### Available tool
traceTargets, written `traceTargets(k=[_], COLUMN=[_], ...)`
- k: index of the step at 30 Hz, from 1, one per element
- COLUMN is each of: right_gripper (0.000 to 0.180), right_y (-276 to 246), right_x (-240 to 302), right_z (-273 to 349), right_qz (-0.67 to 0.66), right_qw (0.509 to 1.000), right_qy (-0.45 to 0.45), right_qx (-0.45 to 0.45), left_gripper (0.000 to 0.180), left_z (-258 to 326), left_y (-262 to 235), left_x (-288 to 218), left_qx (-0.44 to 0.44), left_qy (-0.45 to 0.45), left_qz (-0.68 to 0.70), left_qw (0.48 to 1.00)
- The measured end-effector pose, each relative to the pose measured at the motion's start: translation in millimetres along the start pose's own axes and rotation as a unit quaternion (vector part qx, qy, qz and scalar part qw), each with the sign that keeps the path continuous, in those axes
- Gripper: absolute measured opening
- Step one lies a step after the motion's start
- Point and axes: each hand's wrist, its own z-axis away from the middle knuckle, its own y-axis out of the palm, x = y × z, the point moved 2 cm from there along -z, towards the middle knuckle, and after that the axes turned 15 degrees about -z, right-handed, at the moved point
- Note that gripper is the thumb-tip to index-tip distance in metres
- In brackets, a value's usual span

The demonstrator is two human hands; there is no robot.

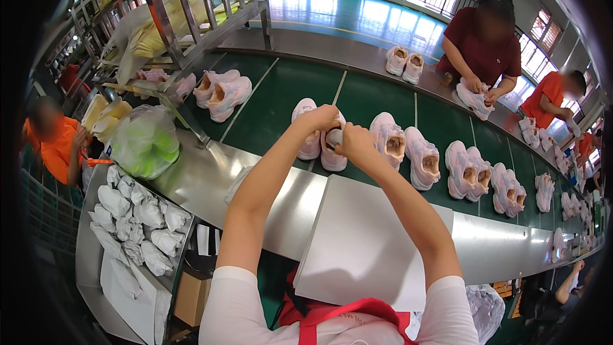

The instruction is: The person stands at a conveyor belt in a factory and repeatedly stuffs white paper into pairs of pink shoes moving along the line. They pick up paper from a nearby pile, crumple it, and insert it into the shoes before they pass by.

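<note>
Both of my hands are at one pale pink and white sneaker [334, 161] of a pair on the green conveyor belt. My left hand [324, 118] is closed over its upper part, the fingertips partly hidden. My right hand [355, 141] is closed at the right side of the shoe's opening. A greyish-white wad [334, 137], perhaps paper, shows in the opening between my hands. The pair's other sneaker [308, 147] stands close on the left, partly behind my left wrist.
A stack of white sheets [364, 243] lies before me. Crumpled paper wads [150, 211] fill a metal tray at left, near a plastic bag [145, 144] with green contents. More sneakers [423, 160] line the belt [281, 99]. A metal rack [185, 32] stands far left; co-workers sit across.
</note>
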Motion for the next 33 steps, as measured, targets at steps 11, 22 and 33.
traceTargets(k=[11,22,33], right_gripper=[0.027,0.051,0.056], right_y=[15.3,28.4,4.4], right_x=[-10.6,-61.1,-73.8], right_z=[-29.1,-27.9,-1.2], right_qz=[0.091,-0.158,-0.280], right_qw=[0.982,0.986,0.958], right_qy=[-0.084,-0.029,-0.022], right_qx=[0.142,0.037,-0.067], left_gripper=[0.028,0.040,0.081], left_z=[-7.0,8.5,109.4], left_y=[12.0,48.0,-4.7], left_x=[-5.0,-14.2,-51.2], left_qx=[-0.044,-0.188,-0.271], left_qy=[0.007,0.075,-0.127], left_qz=[-0.019,0.041,-0.087], left_qw=[0.999,0.978,0.950])
